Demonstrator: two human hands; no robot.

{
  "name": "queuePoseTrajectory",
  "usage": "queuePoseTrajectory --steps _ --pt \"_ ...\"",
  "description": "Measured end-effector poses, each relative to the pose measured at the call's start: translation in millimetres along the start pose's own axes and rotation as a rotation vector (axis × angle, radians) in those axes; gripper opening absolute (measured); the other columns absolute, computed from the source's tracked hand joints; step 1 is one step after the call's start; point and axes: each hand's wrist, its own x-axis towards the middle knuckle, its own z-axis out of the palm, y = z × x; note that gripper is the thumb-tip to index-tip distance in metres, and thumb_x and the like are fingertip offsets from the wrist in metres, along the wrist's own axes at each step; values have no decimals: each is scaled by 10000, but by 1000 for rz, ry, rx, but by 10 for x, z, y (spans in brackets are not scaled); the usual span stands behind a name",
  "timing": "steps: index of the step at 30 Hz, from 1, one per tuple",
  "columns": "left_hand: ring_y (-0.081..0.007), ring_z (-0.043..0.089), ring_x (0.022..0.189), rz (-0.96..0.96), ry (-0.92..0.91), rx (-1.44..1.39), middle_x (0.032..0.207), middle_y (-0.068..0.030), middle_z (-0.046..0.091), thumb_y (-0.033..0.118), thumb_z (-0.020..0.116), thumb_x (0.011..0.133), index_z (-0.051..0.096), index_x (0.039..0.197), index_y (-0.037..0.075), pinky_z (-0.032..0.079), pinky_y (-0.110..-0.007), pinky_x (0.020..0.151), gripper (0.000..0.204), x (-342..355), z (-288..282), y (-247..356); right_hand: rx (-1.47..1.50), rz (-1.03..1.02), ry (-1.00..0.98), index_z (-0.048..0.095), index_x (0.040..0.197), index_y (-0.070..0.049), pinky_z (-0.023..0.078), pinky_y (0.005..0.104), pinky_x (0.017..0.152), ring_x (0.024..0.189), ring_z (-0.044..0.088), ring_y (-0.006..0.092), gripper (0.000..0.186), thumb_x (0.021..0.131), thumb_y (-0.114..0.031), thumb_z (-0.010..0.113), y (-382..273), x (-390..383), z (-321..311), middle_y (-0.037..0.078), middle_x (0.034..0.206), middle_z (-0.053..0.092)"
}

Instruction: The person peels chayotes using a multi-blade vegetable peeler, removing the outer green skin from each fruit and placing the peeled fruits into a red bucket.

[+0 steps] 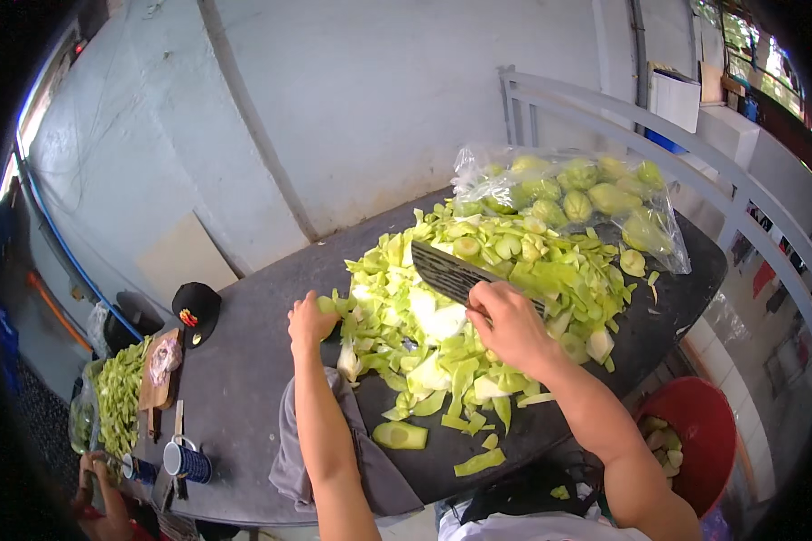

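My right hand (509, 323) is closed round the handle of a broad, dark-bladed cleaver (449, 274), its blade pointing away to the left above a big heap of cut pale-green chayote (550, 270). At the left edge of that heap, my left hand (307, 319) is closed on a green chayote piece (328, 306), mostly covered by the fingers. A flat chayote slab (400, 435) and loose peelings lie nearer to me on the dark table (253, 370). Behind the heap, whole chayotes (577, 206) fill a clear plastic bag (678, 239).
A grey cloth (302, 451) lies under my left forearm. Leftward are a black cap (196, 311), a cutting board (158, 389), blue mugs (188, 463) and another green heap (120, 388), with another person's hands (99, 469) nearby. A red tub (705, 433) holding pieces stands right, below a grey railing (659, 126).
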Motion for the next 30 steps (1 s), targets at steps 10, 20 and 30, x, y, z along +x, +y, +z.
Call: queuePoseTrajectory --steps 10,20,30 --pt "-365 647 1025 -114 -206 -630 1171 -161 634 361 743 732 637 1178 85 541 -500 856 535 -41 -81 153 185 96 154 525 1102 -15 504 433 649 713 660 341 228 905 -45 636 -121 37 -123 189 844 647" --pt "-435 549 1131 -341 -499 -2396 1213 -224 578 400 445 956 531 1273 49 472 -611 1013 481 -408 -392 1243 366 150 200 525 1071 7 397 379 514 501 549 256 196 946 -123 602 -435 383 -51 126 591 577" --pt "-305 577 1165 -370 -399 -2308 1232 -104 632 603 443 972 602 1231 103 428 -500 1044 585 -540 -343 1439 472 198 236 525 1044 -2 427 391 525 507 571 251 209 954 -179 591 -405 292 375 106 575 571"
